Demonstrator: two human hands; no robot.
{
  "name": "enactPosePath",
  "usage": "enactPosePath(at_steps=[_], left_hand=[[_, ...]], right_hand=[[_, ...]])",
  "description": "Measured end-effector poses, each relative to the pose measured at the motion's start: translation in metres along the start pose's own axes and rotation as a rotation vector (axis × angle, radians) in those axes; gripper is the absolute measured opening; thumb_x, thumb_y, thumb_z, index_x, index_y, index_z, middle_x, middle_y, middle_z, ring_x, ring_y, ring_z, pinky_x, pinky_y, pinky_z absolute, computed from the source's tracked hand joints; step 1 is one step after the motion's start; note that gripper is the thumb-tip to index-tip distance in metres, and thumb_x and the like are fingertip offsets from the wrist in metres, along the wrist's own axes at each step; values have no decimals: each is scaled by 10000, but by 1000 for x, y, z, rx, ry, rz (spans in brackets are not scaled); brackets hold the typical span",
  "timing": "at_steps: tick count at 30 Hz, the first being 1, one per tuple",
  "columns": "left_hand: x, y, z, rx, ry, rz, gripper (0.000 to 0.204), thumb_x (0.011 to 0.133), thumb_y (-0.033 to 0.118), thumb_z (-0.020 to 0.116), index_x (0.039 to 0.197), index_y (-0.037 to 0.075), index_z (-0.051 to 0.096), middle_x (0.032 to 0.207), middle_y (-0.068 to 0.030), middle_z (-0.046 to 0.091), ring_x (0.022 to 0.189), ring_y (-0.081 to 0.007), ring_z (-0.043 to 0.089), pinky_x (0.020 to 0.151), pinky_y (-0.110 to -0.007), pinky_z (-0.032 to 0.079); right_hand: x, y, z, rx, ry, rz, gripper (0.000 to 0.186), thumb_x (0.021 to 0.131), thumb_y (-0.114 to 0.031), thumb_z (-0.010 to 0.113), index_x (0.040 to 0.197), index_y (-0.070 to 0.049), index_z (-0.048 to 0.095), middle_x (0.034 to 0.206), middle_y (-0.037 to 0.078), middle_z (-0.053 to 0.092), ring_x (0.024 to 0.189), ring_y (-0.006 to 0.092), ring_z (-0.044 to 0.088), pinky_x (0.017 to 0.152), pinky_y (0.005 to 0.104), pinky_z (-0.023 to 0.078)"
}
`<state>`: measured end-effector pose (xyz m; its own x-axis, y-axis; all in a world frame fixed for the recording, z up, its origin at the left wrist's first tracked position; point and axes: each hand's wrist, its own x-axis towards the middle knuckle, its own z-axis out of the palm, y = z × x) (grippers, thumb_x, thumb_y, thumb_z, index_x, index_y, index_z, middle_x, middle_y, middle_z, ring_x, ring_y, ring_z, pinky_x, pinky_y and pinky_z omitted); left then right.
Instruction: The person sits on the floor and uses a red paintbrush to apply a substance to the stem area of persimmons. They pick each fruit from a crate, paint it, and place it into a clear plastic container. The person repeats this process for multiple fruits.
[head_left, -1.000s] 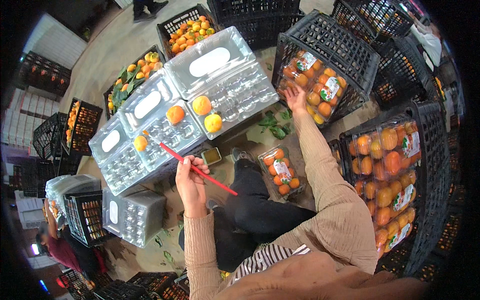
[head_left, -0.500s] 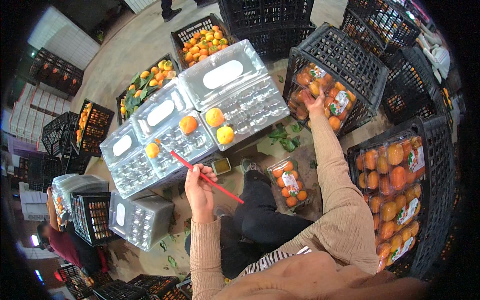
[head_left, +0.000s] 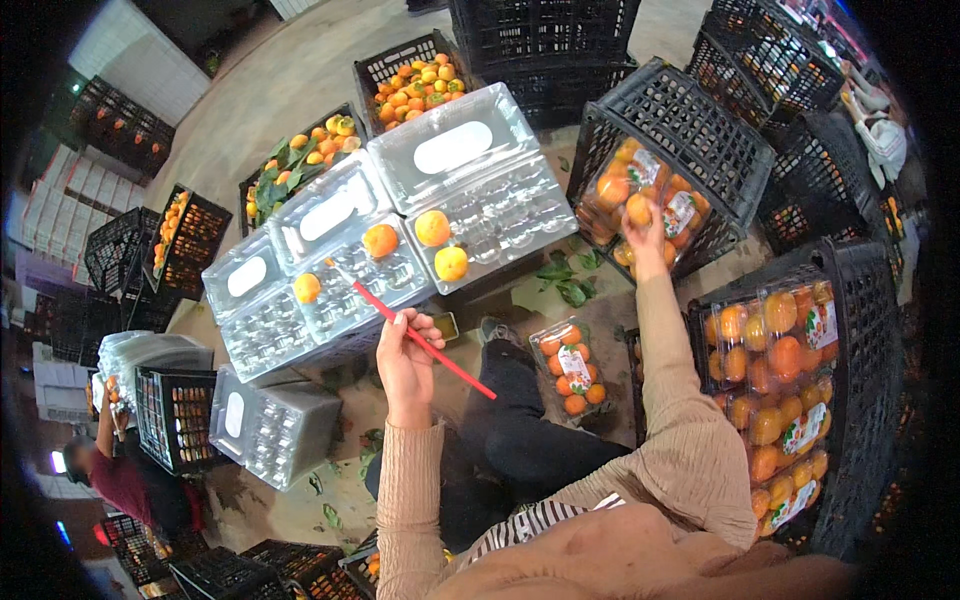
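My left hand [head_left: 408,365] is closed round a thin red stick [head_left: 425,345], which slants up-left toward the clear trays. At the black crate [head_left: 715,130] on the right, my right hand [head_left: 645,240] grips an orange persimmon [head_left: 638,208], raised over labelled clear packs of fruit [head_left: 680,212]. In front of me, open clear plastic clamshell trays [head_left: 490,215] with moulded cups lie in a row. A few loose persimmons [head_left: 451,263] sit in their cups. White oval labels [head_left: 452,147] mark the lids.
A filled fruit pack [head_left: 572,370] lies on the floor by my leg. Packed fruit fills another crate [head_left: 850,400] at the right. Crates of loose fruit [head_left: 415,90] stand behind the trays. Green leaves [head_left: 568,280] litter the floor. Another person [head_left: 140,490] works at the far left.
My right hand has come back from the crate slightly, and a persimmon now shows in its fingers. The left hand, still on the red stick, has shifted a little to the right.
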<state>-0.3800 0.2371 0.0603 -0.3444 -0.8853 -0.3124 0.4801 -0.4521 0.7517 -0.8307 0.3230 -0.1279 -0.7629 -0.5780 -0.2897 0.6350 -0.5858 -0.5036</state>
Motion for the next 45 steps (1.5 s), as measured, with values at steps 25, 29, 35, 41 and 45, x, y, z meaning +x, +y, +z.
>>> enactPosePath(at_steps=[25,29,35,41,45], left_hand=[[-144,-12,5,465,-140,-246,139,836,91,649,880,11,544,678,4,568,411,-27,381,363,-178,259],[-152,-19,-12,291,-105,-212,118,833,50,636,880,21,532,651,23,531,408,-23,369,365,-173,250],[-149,-36,-28,293,-68,-141,71,837,21,613,838,18,542,640,26,525,405,-21,367,366,-173,245],[-150,-39,-27,306,-83,-128,89,838,48,631,822,15,549,646,16,544,403,-18,357,365,-173,242],[-147,-37,-28,309,-94,-147,98,839,61,638,823,17,552,652,13,552,407,-19,353,366,-172,238]], right_hand=[[-364,-50,93,-819,-667,437,797,632,-345,686,1244,102,442,1185,132,559,1062,203,559,918,312,436],[-360,-41,89,-865,-730,457,768,653,-312,664,1262,100,441,1186,119,549,1058,175,536,919,299,411],[-360,-35,96,-876,-743,496,745,661,-296,671,1257,95,452,1179,107,558,1056,164,538,915,286,415],[-355,-34,89,-854,-716,518,696,675,-261,663,1243,91,468,1146,98,576,1016,149,553,894,275,426],[-351,-32,88,-842,-701,536,682,674,-273,651,1226,89,480,1131,103,585,999,157,565,882,269,432]])
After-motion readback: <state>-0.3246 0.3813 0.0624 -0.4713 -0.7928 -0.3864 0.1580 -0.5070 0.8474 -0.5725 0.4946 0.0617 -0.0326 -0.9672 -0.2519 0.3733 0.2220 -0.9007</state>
